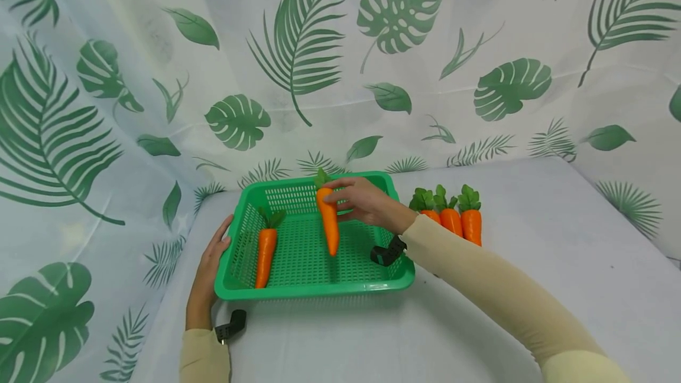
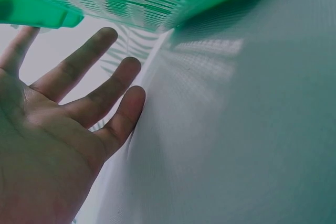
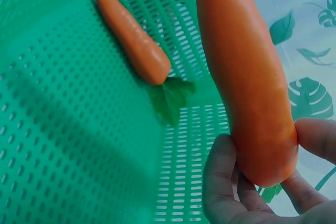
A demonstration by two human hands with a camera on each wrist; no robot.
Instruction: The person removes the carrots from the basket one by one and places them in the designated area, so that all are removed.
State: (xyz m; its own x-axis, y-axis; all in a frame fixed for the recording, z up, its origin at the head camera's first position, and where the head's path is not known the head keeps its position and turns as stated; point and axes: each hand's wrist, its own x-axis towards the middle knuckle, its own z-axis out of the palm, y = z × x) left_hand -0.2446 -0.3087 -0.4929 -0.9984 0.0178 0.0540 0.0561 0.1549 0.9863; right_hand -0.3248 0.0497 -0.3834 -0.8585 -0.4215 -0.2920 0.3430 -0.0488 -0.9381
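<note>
My right hand (image 1: 357,198) grips the top of an orange toy carrot (image 1: 328,221) and holds it point down over the green perforated basket (image 1: 314,285). In the right wrist view the fingers (image 3: 223,174) curl round the thick end of that carrot (image 3: 247,72). A second carrot (image 1: 265,253) lies along the basket's left side, also seen at the top of the right wrist view as a carrot (image 3: 134,38) with a green leaf. My left hand (image 1: 210,265) rests with straight fingers (image 2: 113,95) against the basket's left rim (image 2: 42,17).
Three more carrots (image 1: 451,217) with green tops lie side by side on the white table just right of the basket. A leaf-print cloth (image 1: 298,64) hangs behind and to both sides. Small black wrist devices (image 1: 230,325) sit at each sleeve.
</note>
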